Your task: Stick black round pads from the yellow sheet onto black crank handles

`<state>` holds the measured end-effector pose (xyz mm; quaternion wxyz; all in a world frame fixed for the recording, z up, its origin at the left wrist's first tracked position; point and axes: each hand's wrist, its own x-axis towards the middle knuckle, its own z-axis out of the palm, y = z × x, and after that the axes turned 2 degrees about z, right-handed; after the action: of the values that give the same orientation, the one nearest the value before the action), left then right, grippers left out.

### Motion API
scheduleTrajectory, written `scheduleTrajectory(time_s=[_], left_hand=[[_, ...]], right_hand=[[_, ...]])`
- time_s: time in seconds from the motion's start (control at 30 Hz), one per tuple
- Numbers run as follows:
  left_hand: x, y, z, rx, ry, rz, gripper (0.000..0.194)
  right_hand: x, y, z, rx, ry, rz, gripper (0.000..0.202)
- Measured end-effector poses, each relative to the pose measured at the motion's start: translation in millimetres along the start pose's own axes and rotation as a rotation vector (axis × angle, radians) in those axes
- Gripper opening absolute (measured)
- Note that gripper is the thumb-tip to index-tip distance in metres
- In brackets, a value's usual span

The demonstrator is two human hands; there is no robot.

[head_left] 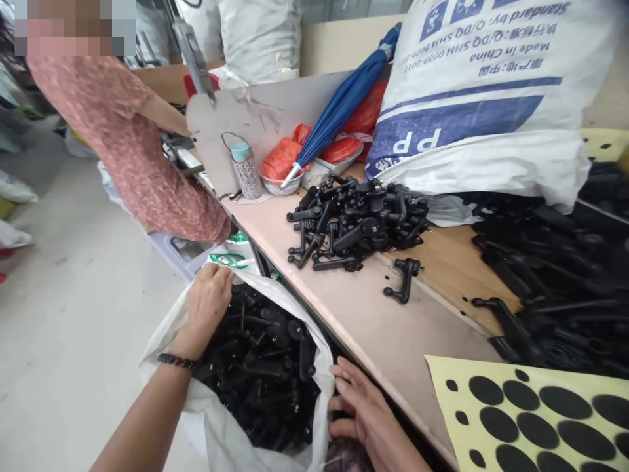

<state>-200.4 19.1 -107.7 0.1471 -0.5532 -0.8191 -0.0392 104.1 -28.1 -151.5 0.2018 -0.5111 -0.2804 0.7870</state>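
A white woven sack (319, 341) stands open below me beside the table, filled with black plastic crank handles (265, 347). My left hand (209, 301) is closed on the sack's far left rim, with a beaded bracelet round the wrist. At the right rim, my right hand (361, 406) has its fingers apart, the tips touching the sack's outer side near the table edge. On the table lies a heap of similar black crank handles (363, 223). One single crank handle (405, 280) sits in front of the heap.
A yellow sheet with black round stickers (535, 419) covers the near right of the table (334, 301). Behind stand a large printed sack (481, 98), a blue umbrella (344, 98) and a bottle (246, 174). A person in a pink patterned garment (132, 137) stands at left.
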Motion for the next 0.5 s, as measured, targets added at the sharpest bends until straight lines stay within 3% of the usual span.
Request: scheduleTrajectory(time_s=[0.1, 0.27, 0.4, 0.5], left_hand=[[-3.6, 4.5, -3.3, 0.013, 0.039, 0.093, 0.029], [-3.9, 23.5, -1.2, 0.022, 0.06, 0.427, 0.029], [6.0, 31.5, 12.0, 0.0, 0.004, 0.457, 0.018], [8.3, 24.0, 14.9, -0.013, 0.014, 0.468, 0.027]], right_hand=[[5.2, -2.1, 5.4, 0.085, -0.062, 0.052, 0.041], [25.8, 3.3, -1.8, -0.026, 0.012, 0.146, 0.047], [34.7, -4.3, 2.6, -0.113, -0.111, 0.117, 0.045], [31.8, -14.5, 15.7, -0.147, -0.131, 0.069, 0.038]])
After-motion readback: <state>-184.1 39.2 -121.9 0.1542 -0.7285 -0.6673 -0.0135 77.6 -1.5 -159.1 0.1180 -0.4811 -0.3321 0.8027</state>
